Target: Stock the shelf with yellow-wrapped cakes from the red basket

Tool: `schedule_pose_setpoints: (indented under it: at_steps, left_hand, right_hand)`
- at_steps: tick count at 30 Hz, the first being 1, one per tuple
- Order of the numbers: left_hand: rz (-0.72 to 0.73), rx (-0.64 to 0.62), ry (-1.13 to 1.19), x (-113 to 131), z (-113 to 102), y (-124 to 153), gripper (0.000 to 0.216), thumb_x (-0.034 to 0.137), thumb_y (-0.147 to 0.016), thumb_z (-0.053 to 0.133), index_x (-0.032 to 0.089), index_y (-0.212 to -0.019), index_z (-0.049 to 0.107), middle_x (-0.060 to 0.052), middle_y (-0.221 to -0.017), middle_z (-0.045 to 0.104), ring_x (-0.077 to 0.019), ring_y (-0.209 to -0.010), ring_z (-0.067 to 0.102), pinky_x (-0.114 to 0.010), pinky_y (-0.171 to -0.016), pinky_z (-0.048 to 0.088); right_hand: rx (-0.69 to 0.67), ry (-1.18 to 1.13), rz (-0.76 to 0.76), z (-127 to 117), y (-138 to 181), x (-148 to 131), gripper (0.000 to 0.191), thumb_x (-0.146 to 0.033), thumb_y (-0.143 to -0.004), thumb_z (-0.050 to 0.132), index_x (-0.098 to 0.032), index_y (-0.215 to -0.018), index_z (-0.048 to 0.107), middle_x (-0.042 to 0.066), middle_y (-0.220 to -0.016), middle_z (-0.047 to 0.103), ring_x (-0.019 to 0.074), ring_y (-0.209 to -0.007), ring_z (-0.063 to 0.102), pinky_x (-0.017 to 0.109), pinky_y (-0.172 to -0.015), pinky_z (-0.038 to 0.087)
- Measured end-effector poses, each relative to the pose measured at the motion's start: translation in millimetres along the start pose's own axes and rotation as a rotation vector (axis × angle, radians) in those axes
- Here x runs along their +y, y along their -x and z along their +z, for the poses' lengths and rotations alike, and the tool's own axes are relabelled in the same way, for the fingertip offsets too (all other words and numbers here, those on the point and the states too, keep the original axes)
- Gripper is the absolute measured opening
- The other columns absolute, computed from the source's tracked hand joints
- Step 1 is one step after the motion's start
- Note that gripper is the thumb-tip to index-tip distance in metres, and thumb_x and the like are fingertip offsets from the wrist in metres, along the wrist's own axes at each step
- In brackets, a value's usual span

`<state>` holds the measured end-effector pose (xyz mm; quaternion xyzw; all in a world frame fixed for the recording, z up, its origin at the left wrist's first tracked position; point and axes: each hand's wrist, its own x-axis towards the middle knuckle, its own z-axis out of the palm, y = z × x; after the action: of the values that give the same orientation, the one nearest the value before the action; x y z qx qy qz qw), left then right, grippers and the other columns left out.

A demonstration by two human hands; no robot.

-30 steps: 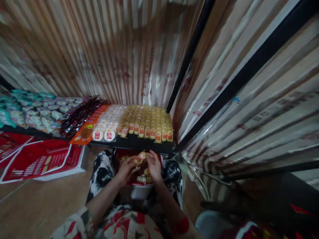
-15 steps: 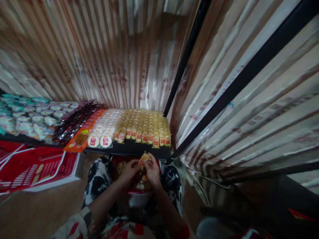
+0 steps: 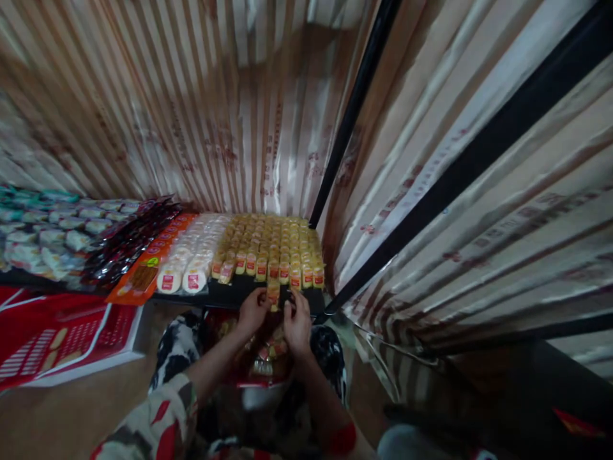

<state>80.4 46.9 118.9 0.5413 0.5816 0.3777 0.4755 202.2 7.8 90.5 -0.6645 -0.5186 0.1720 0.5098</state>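
A small clear-wrapped snack packet point(image 3: 273, 295) with an orange label is at the front edge of the black shelf, between my two hands. My left hand point(image 3: 253, 311) has its fingers curled and closed against the packet's left side. On the other side, my right hand point(image 3: 297, 322) is open, thumb and fingers apart, with a small gap to the packet. Behind it stand rows of similar yellow packets point(image 3: 268, 239) with red labels. Below my hands, a red container point(image 3: 262, 385) in my lap holds more wrapped packets point(image 3: 263, 365), partly hidden by my forearms.
Left along the black shelf point(image 3: 230, 295) are round white packaged items point(image 3: 194, 279), an orange packet point(image 3: 138, 281), dark shiny packets point(image 3: 119, 249) and teal-white packets point(image 3: 41, 236). A red printed box point(image 3: 76, 338) is at lower left. Striped sheeting point(image 3: 215, 115) and black poles point(image 3: 357, 115) stand behind.
Both hands have moved forward from above the lap to the shelf edge, bringing the snack packet there. My right hand has let go of the packet. The view has shifted slightly.
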Motion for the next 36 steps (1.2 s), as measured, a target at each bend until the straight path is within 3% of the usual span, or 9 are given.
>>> schedule_pose_setpoints:
  at_steps: [6, 11, 15, 26, 36]
  left_hand:
    - [-0.002, 0.116, -0.139, 15.1, 16.7, -20.5, 0.025, 0.012, -0.069, 0.064, 0.018, -0.093, 0.065, -0.005, -0.090, 0.062, -0.0183, -0.084, 0.057, -0.027, -0.083, 0.042]
    - [0.048, 0.069, -0.399, 25.4, 26.0, -27.3, 0.031, 0.016, -0.079, 0.054, 0.015, -0.110, 0.059, -0.009, -0.104, 0.060, -0.0183, -0.093, 0.058, -0.028, -0.086, 0.042]
    - [0.070, 0.064, -0.484, 27.0, 31.1, -32.5, 0.029, 0.019, -0.082, 0.053, 0.015, -0.110, 0.058, -0.009, -0.107, 0.061, -0.0187, -0.099, 0.057, -0.028, -0.088, 0.042]
    - [0.165, 0.127, -0.370, 8.4, 46.9, -42.2, 0.010, 0.016, -0.079, 0.055, 0.018, -0.087, 0.049, -0.003, -0.088, 0.057, -0.0147, -0.085, 0.057, -0.027, -0.079, 0.045]
    - [0.177, 0.110, -0.347, 9.5, 51.2, -43.2, 0.009, 0.014, -0.077, 0.053, 0.017, -0.084, 0.048, -0.001, -0.081, 0.054, -0.0128, -0.075, 0.054, -0.025, -0.071, 0.045]
  right_hand:
    - [0.040, 0.137, -0.021, -3.8, -19.5, 19.2, 0.043, -0.028, -0.087, 0.034, -0.017, -0.124, 0.052, 0.013, -0.106, 0.055, 0.0222, -0.097, 0.053, 0.040, -0.089, 0.044]
    - [0.032, 0.153, -0.032, -2.1, -20.4, 30.3, 0.044, -0.028, -0.087, 0.034, -0.018, -0.127, 0.050, 0.010, -0.100, 0.057, 0.0204, -0.091, 0.055, 0.036, -0.083, 0.046]
    - [0.031, 0.160, -0.046, -1.4, -20.0, 33.4, 0.045, -0.025, -0.086, 0.034, -0.020, -0.129, 0.047, 0.009, -0.101, 0.057, 0.0197, -0.092, 0.056, 0.034, -0.082, 0.047]
    - [0.047, 0.200, -0.109, 3.0, -19.0, 37.7, 0.045, -0.023, -0.086, 0.035, -0.019, -0.130, 0.046, 0.010, -0.103, 0.058, 0.0194, -0.095, 0.056, 0.034, -0.082, 0.049]
    - [0.047, 0.204, -0.113, 2.2, -20.6, 37.7, 0.044, -0.021, -0.083, 0.038, -0.017, -0.125, 0.052, 0.010, -0.101, 0.060, 0.0180, -0.092, 0.058, 0.029, -0.078, 0.052]
